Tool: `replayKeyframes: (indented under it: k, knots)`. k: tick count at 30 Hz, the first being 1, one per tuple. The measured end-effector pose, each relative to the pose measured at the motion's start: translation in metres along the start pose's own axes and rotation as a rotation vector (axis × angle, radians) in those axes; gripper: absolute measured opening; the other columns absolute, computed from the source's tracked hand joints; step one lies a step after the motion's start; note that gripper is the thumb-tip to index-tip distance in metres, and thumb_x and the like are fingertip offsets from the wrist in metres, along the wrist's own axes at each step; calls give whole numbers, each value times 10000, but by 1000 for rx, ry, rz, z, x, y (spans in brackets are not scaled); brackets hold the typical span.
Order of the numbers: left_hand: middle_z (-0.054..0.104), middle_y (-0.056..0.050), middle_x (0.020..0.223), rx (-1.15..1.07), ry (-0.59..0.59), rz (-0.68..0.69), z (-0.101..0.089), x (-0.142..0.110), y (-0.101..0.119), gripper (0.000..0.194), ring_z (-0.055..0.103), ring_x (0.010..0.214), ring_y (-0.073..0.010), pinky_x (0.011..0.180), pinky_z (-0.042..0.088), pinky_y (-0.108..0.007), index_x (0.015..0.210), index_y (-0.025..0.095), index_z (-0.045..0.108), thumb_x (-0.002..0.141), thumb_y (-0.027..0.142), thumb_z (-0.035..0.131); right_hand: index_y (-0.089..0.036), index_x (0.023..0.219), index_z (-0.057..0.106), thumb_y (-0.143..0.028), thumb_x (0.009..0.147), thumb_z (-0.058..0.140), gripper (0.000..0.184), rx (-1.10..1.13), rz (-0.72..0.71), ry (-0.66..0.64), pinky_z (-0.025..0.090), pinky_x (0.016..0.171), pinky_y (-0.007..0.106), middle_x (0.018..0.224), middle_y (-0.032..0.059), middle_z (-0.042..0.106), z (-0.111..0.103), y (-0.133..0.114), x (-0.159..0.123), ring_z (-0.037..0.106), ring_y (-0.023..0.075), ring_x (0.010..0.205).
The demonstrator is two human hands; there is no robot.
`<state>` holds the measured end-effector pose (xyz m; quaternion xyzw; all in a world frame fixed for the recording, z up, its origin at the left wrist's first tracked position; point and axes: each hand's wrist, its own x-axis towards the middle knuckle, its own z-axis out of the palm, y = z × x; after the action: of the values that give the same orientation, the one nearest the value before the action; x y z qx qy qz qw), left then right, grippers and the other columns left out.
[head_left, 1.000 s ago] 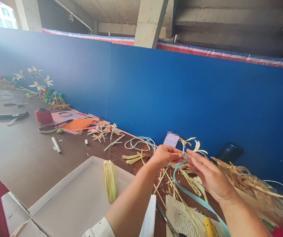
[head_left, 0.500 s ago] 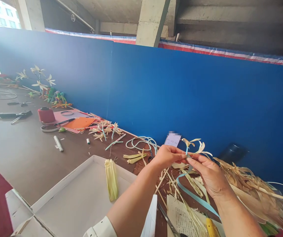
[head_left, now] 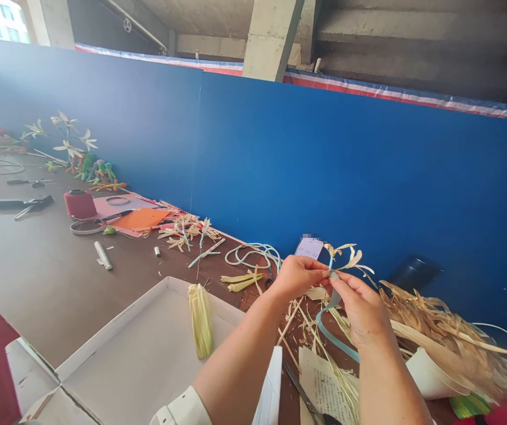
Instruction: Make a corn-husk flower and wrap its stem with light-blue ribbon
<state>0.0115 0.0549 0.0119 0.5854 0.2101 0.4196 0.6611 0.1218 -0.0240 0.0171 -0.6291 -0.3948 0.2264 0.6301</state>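
Note:
My left hand (head_left: 300, 278) pinches the light-blue wrapped stem of a husk flower (head_left: 342, 255) with pale, curled petals. Close against it, the fingers of my right hand (head_left: 362, 304) are closed on a light-blue tape (head_left: 330, 330) at the base of the stem. The tape hangs below the fingers and curves down behind my right wrist. My fingertips partly hide where tape and stem meet. Under my hands lie husk strips and scraps (head_left: 310, 330). Just behind them a device with a timer display (head_left: 310, 248) leans by the blue partition.
A white tray (head_left: 115, 348) holds a yellow-green husk bundle (head_left: 200, 321). Scissors (head_left: 301, 392) and a printed page (head_left: 324, 378) lie near my forearms. Dried husks (head_left: 448, 330) and a white cup (head_left: 437, 375) are at right. The blue partition (head_left: 368, 159) bounds the back; a red thread spool (head_left: 80, 203) stands left.
My right hand and forearm have shifted left and stand more upright, uncovering the white cup and hiding the yellow object. The flower has moved slightly left and up, still between my hands.

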Motion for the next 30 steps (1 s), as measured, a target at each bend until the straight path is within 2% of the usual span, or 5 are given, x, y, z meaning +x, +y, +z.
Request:
replayKeyframes:
  k: [7,12,21,30]
  knots:
    - [674,-38,696,130,20,60,-2,4,-7,267,604,675,-119,675,480,-230,885,142,710,701,330,661,-175,889,692,-461,589,744,417,-27,0,177,497,653,299,776,52,702,8,-2,-7,642,223,737]
    - [682,-39,709,196,23,77,-1,4,-9,281,598,676,-116,696,479,-228,903,148,713,719,348,641,-171,865,704,-485,603,725,410,-158,-29,261,469,606,277,717,42,691,10,-4,-11,623,208,690]
    - [683,-31,702,243,76,118,4,-1,-3,255,587,661,-120,665,458,-224,869,158,720,722,348,632,-189,862,709,-529,628,696,413,-286,-76,284,437,591,292,697,26,688,4,3,-7,597,203,644]
    - [680,-14,691,263,124,141,9,-6,4,228,584,662,-114,619,429,-211,843,171,723,727,337,619,-187,845,720,-475,639,694,355,-305,-119,270,445,663,304,773,49,704,5,-12,-13,613,222,732]
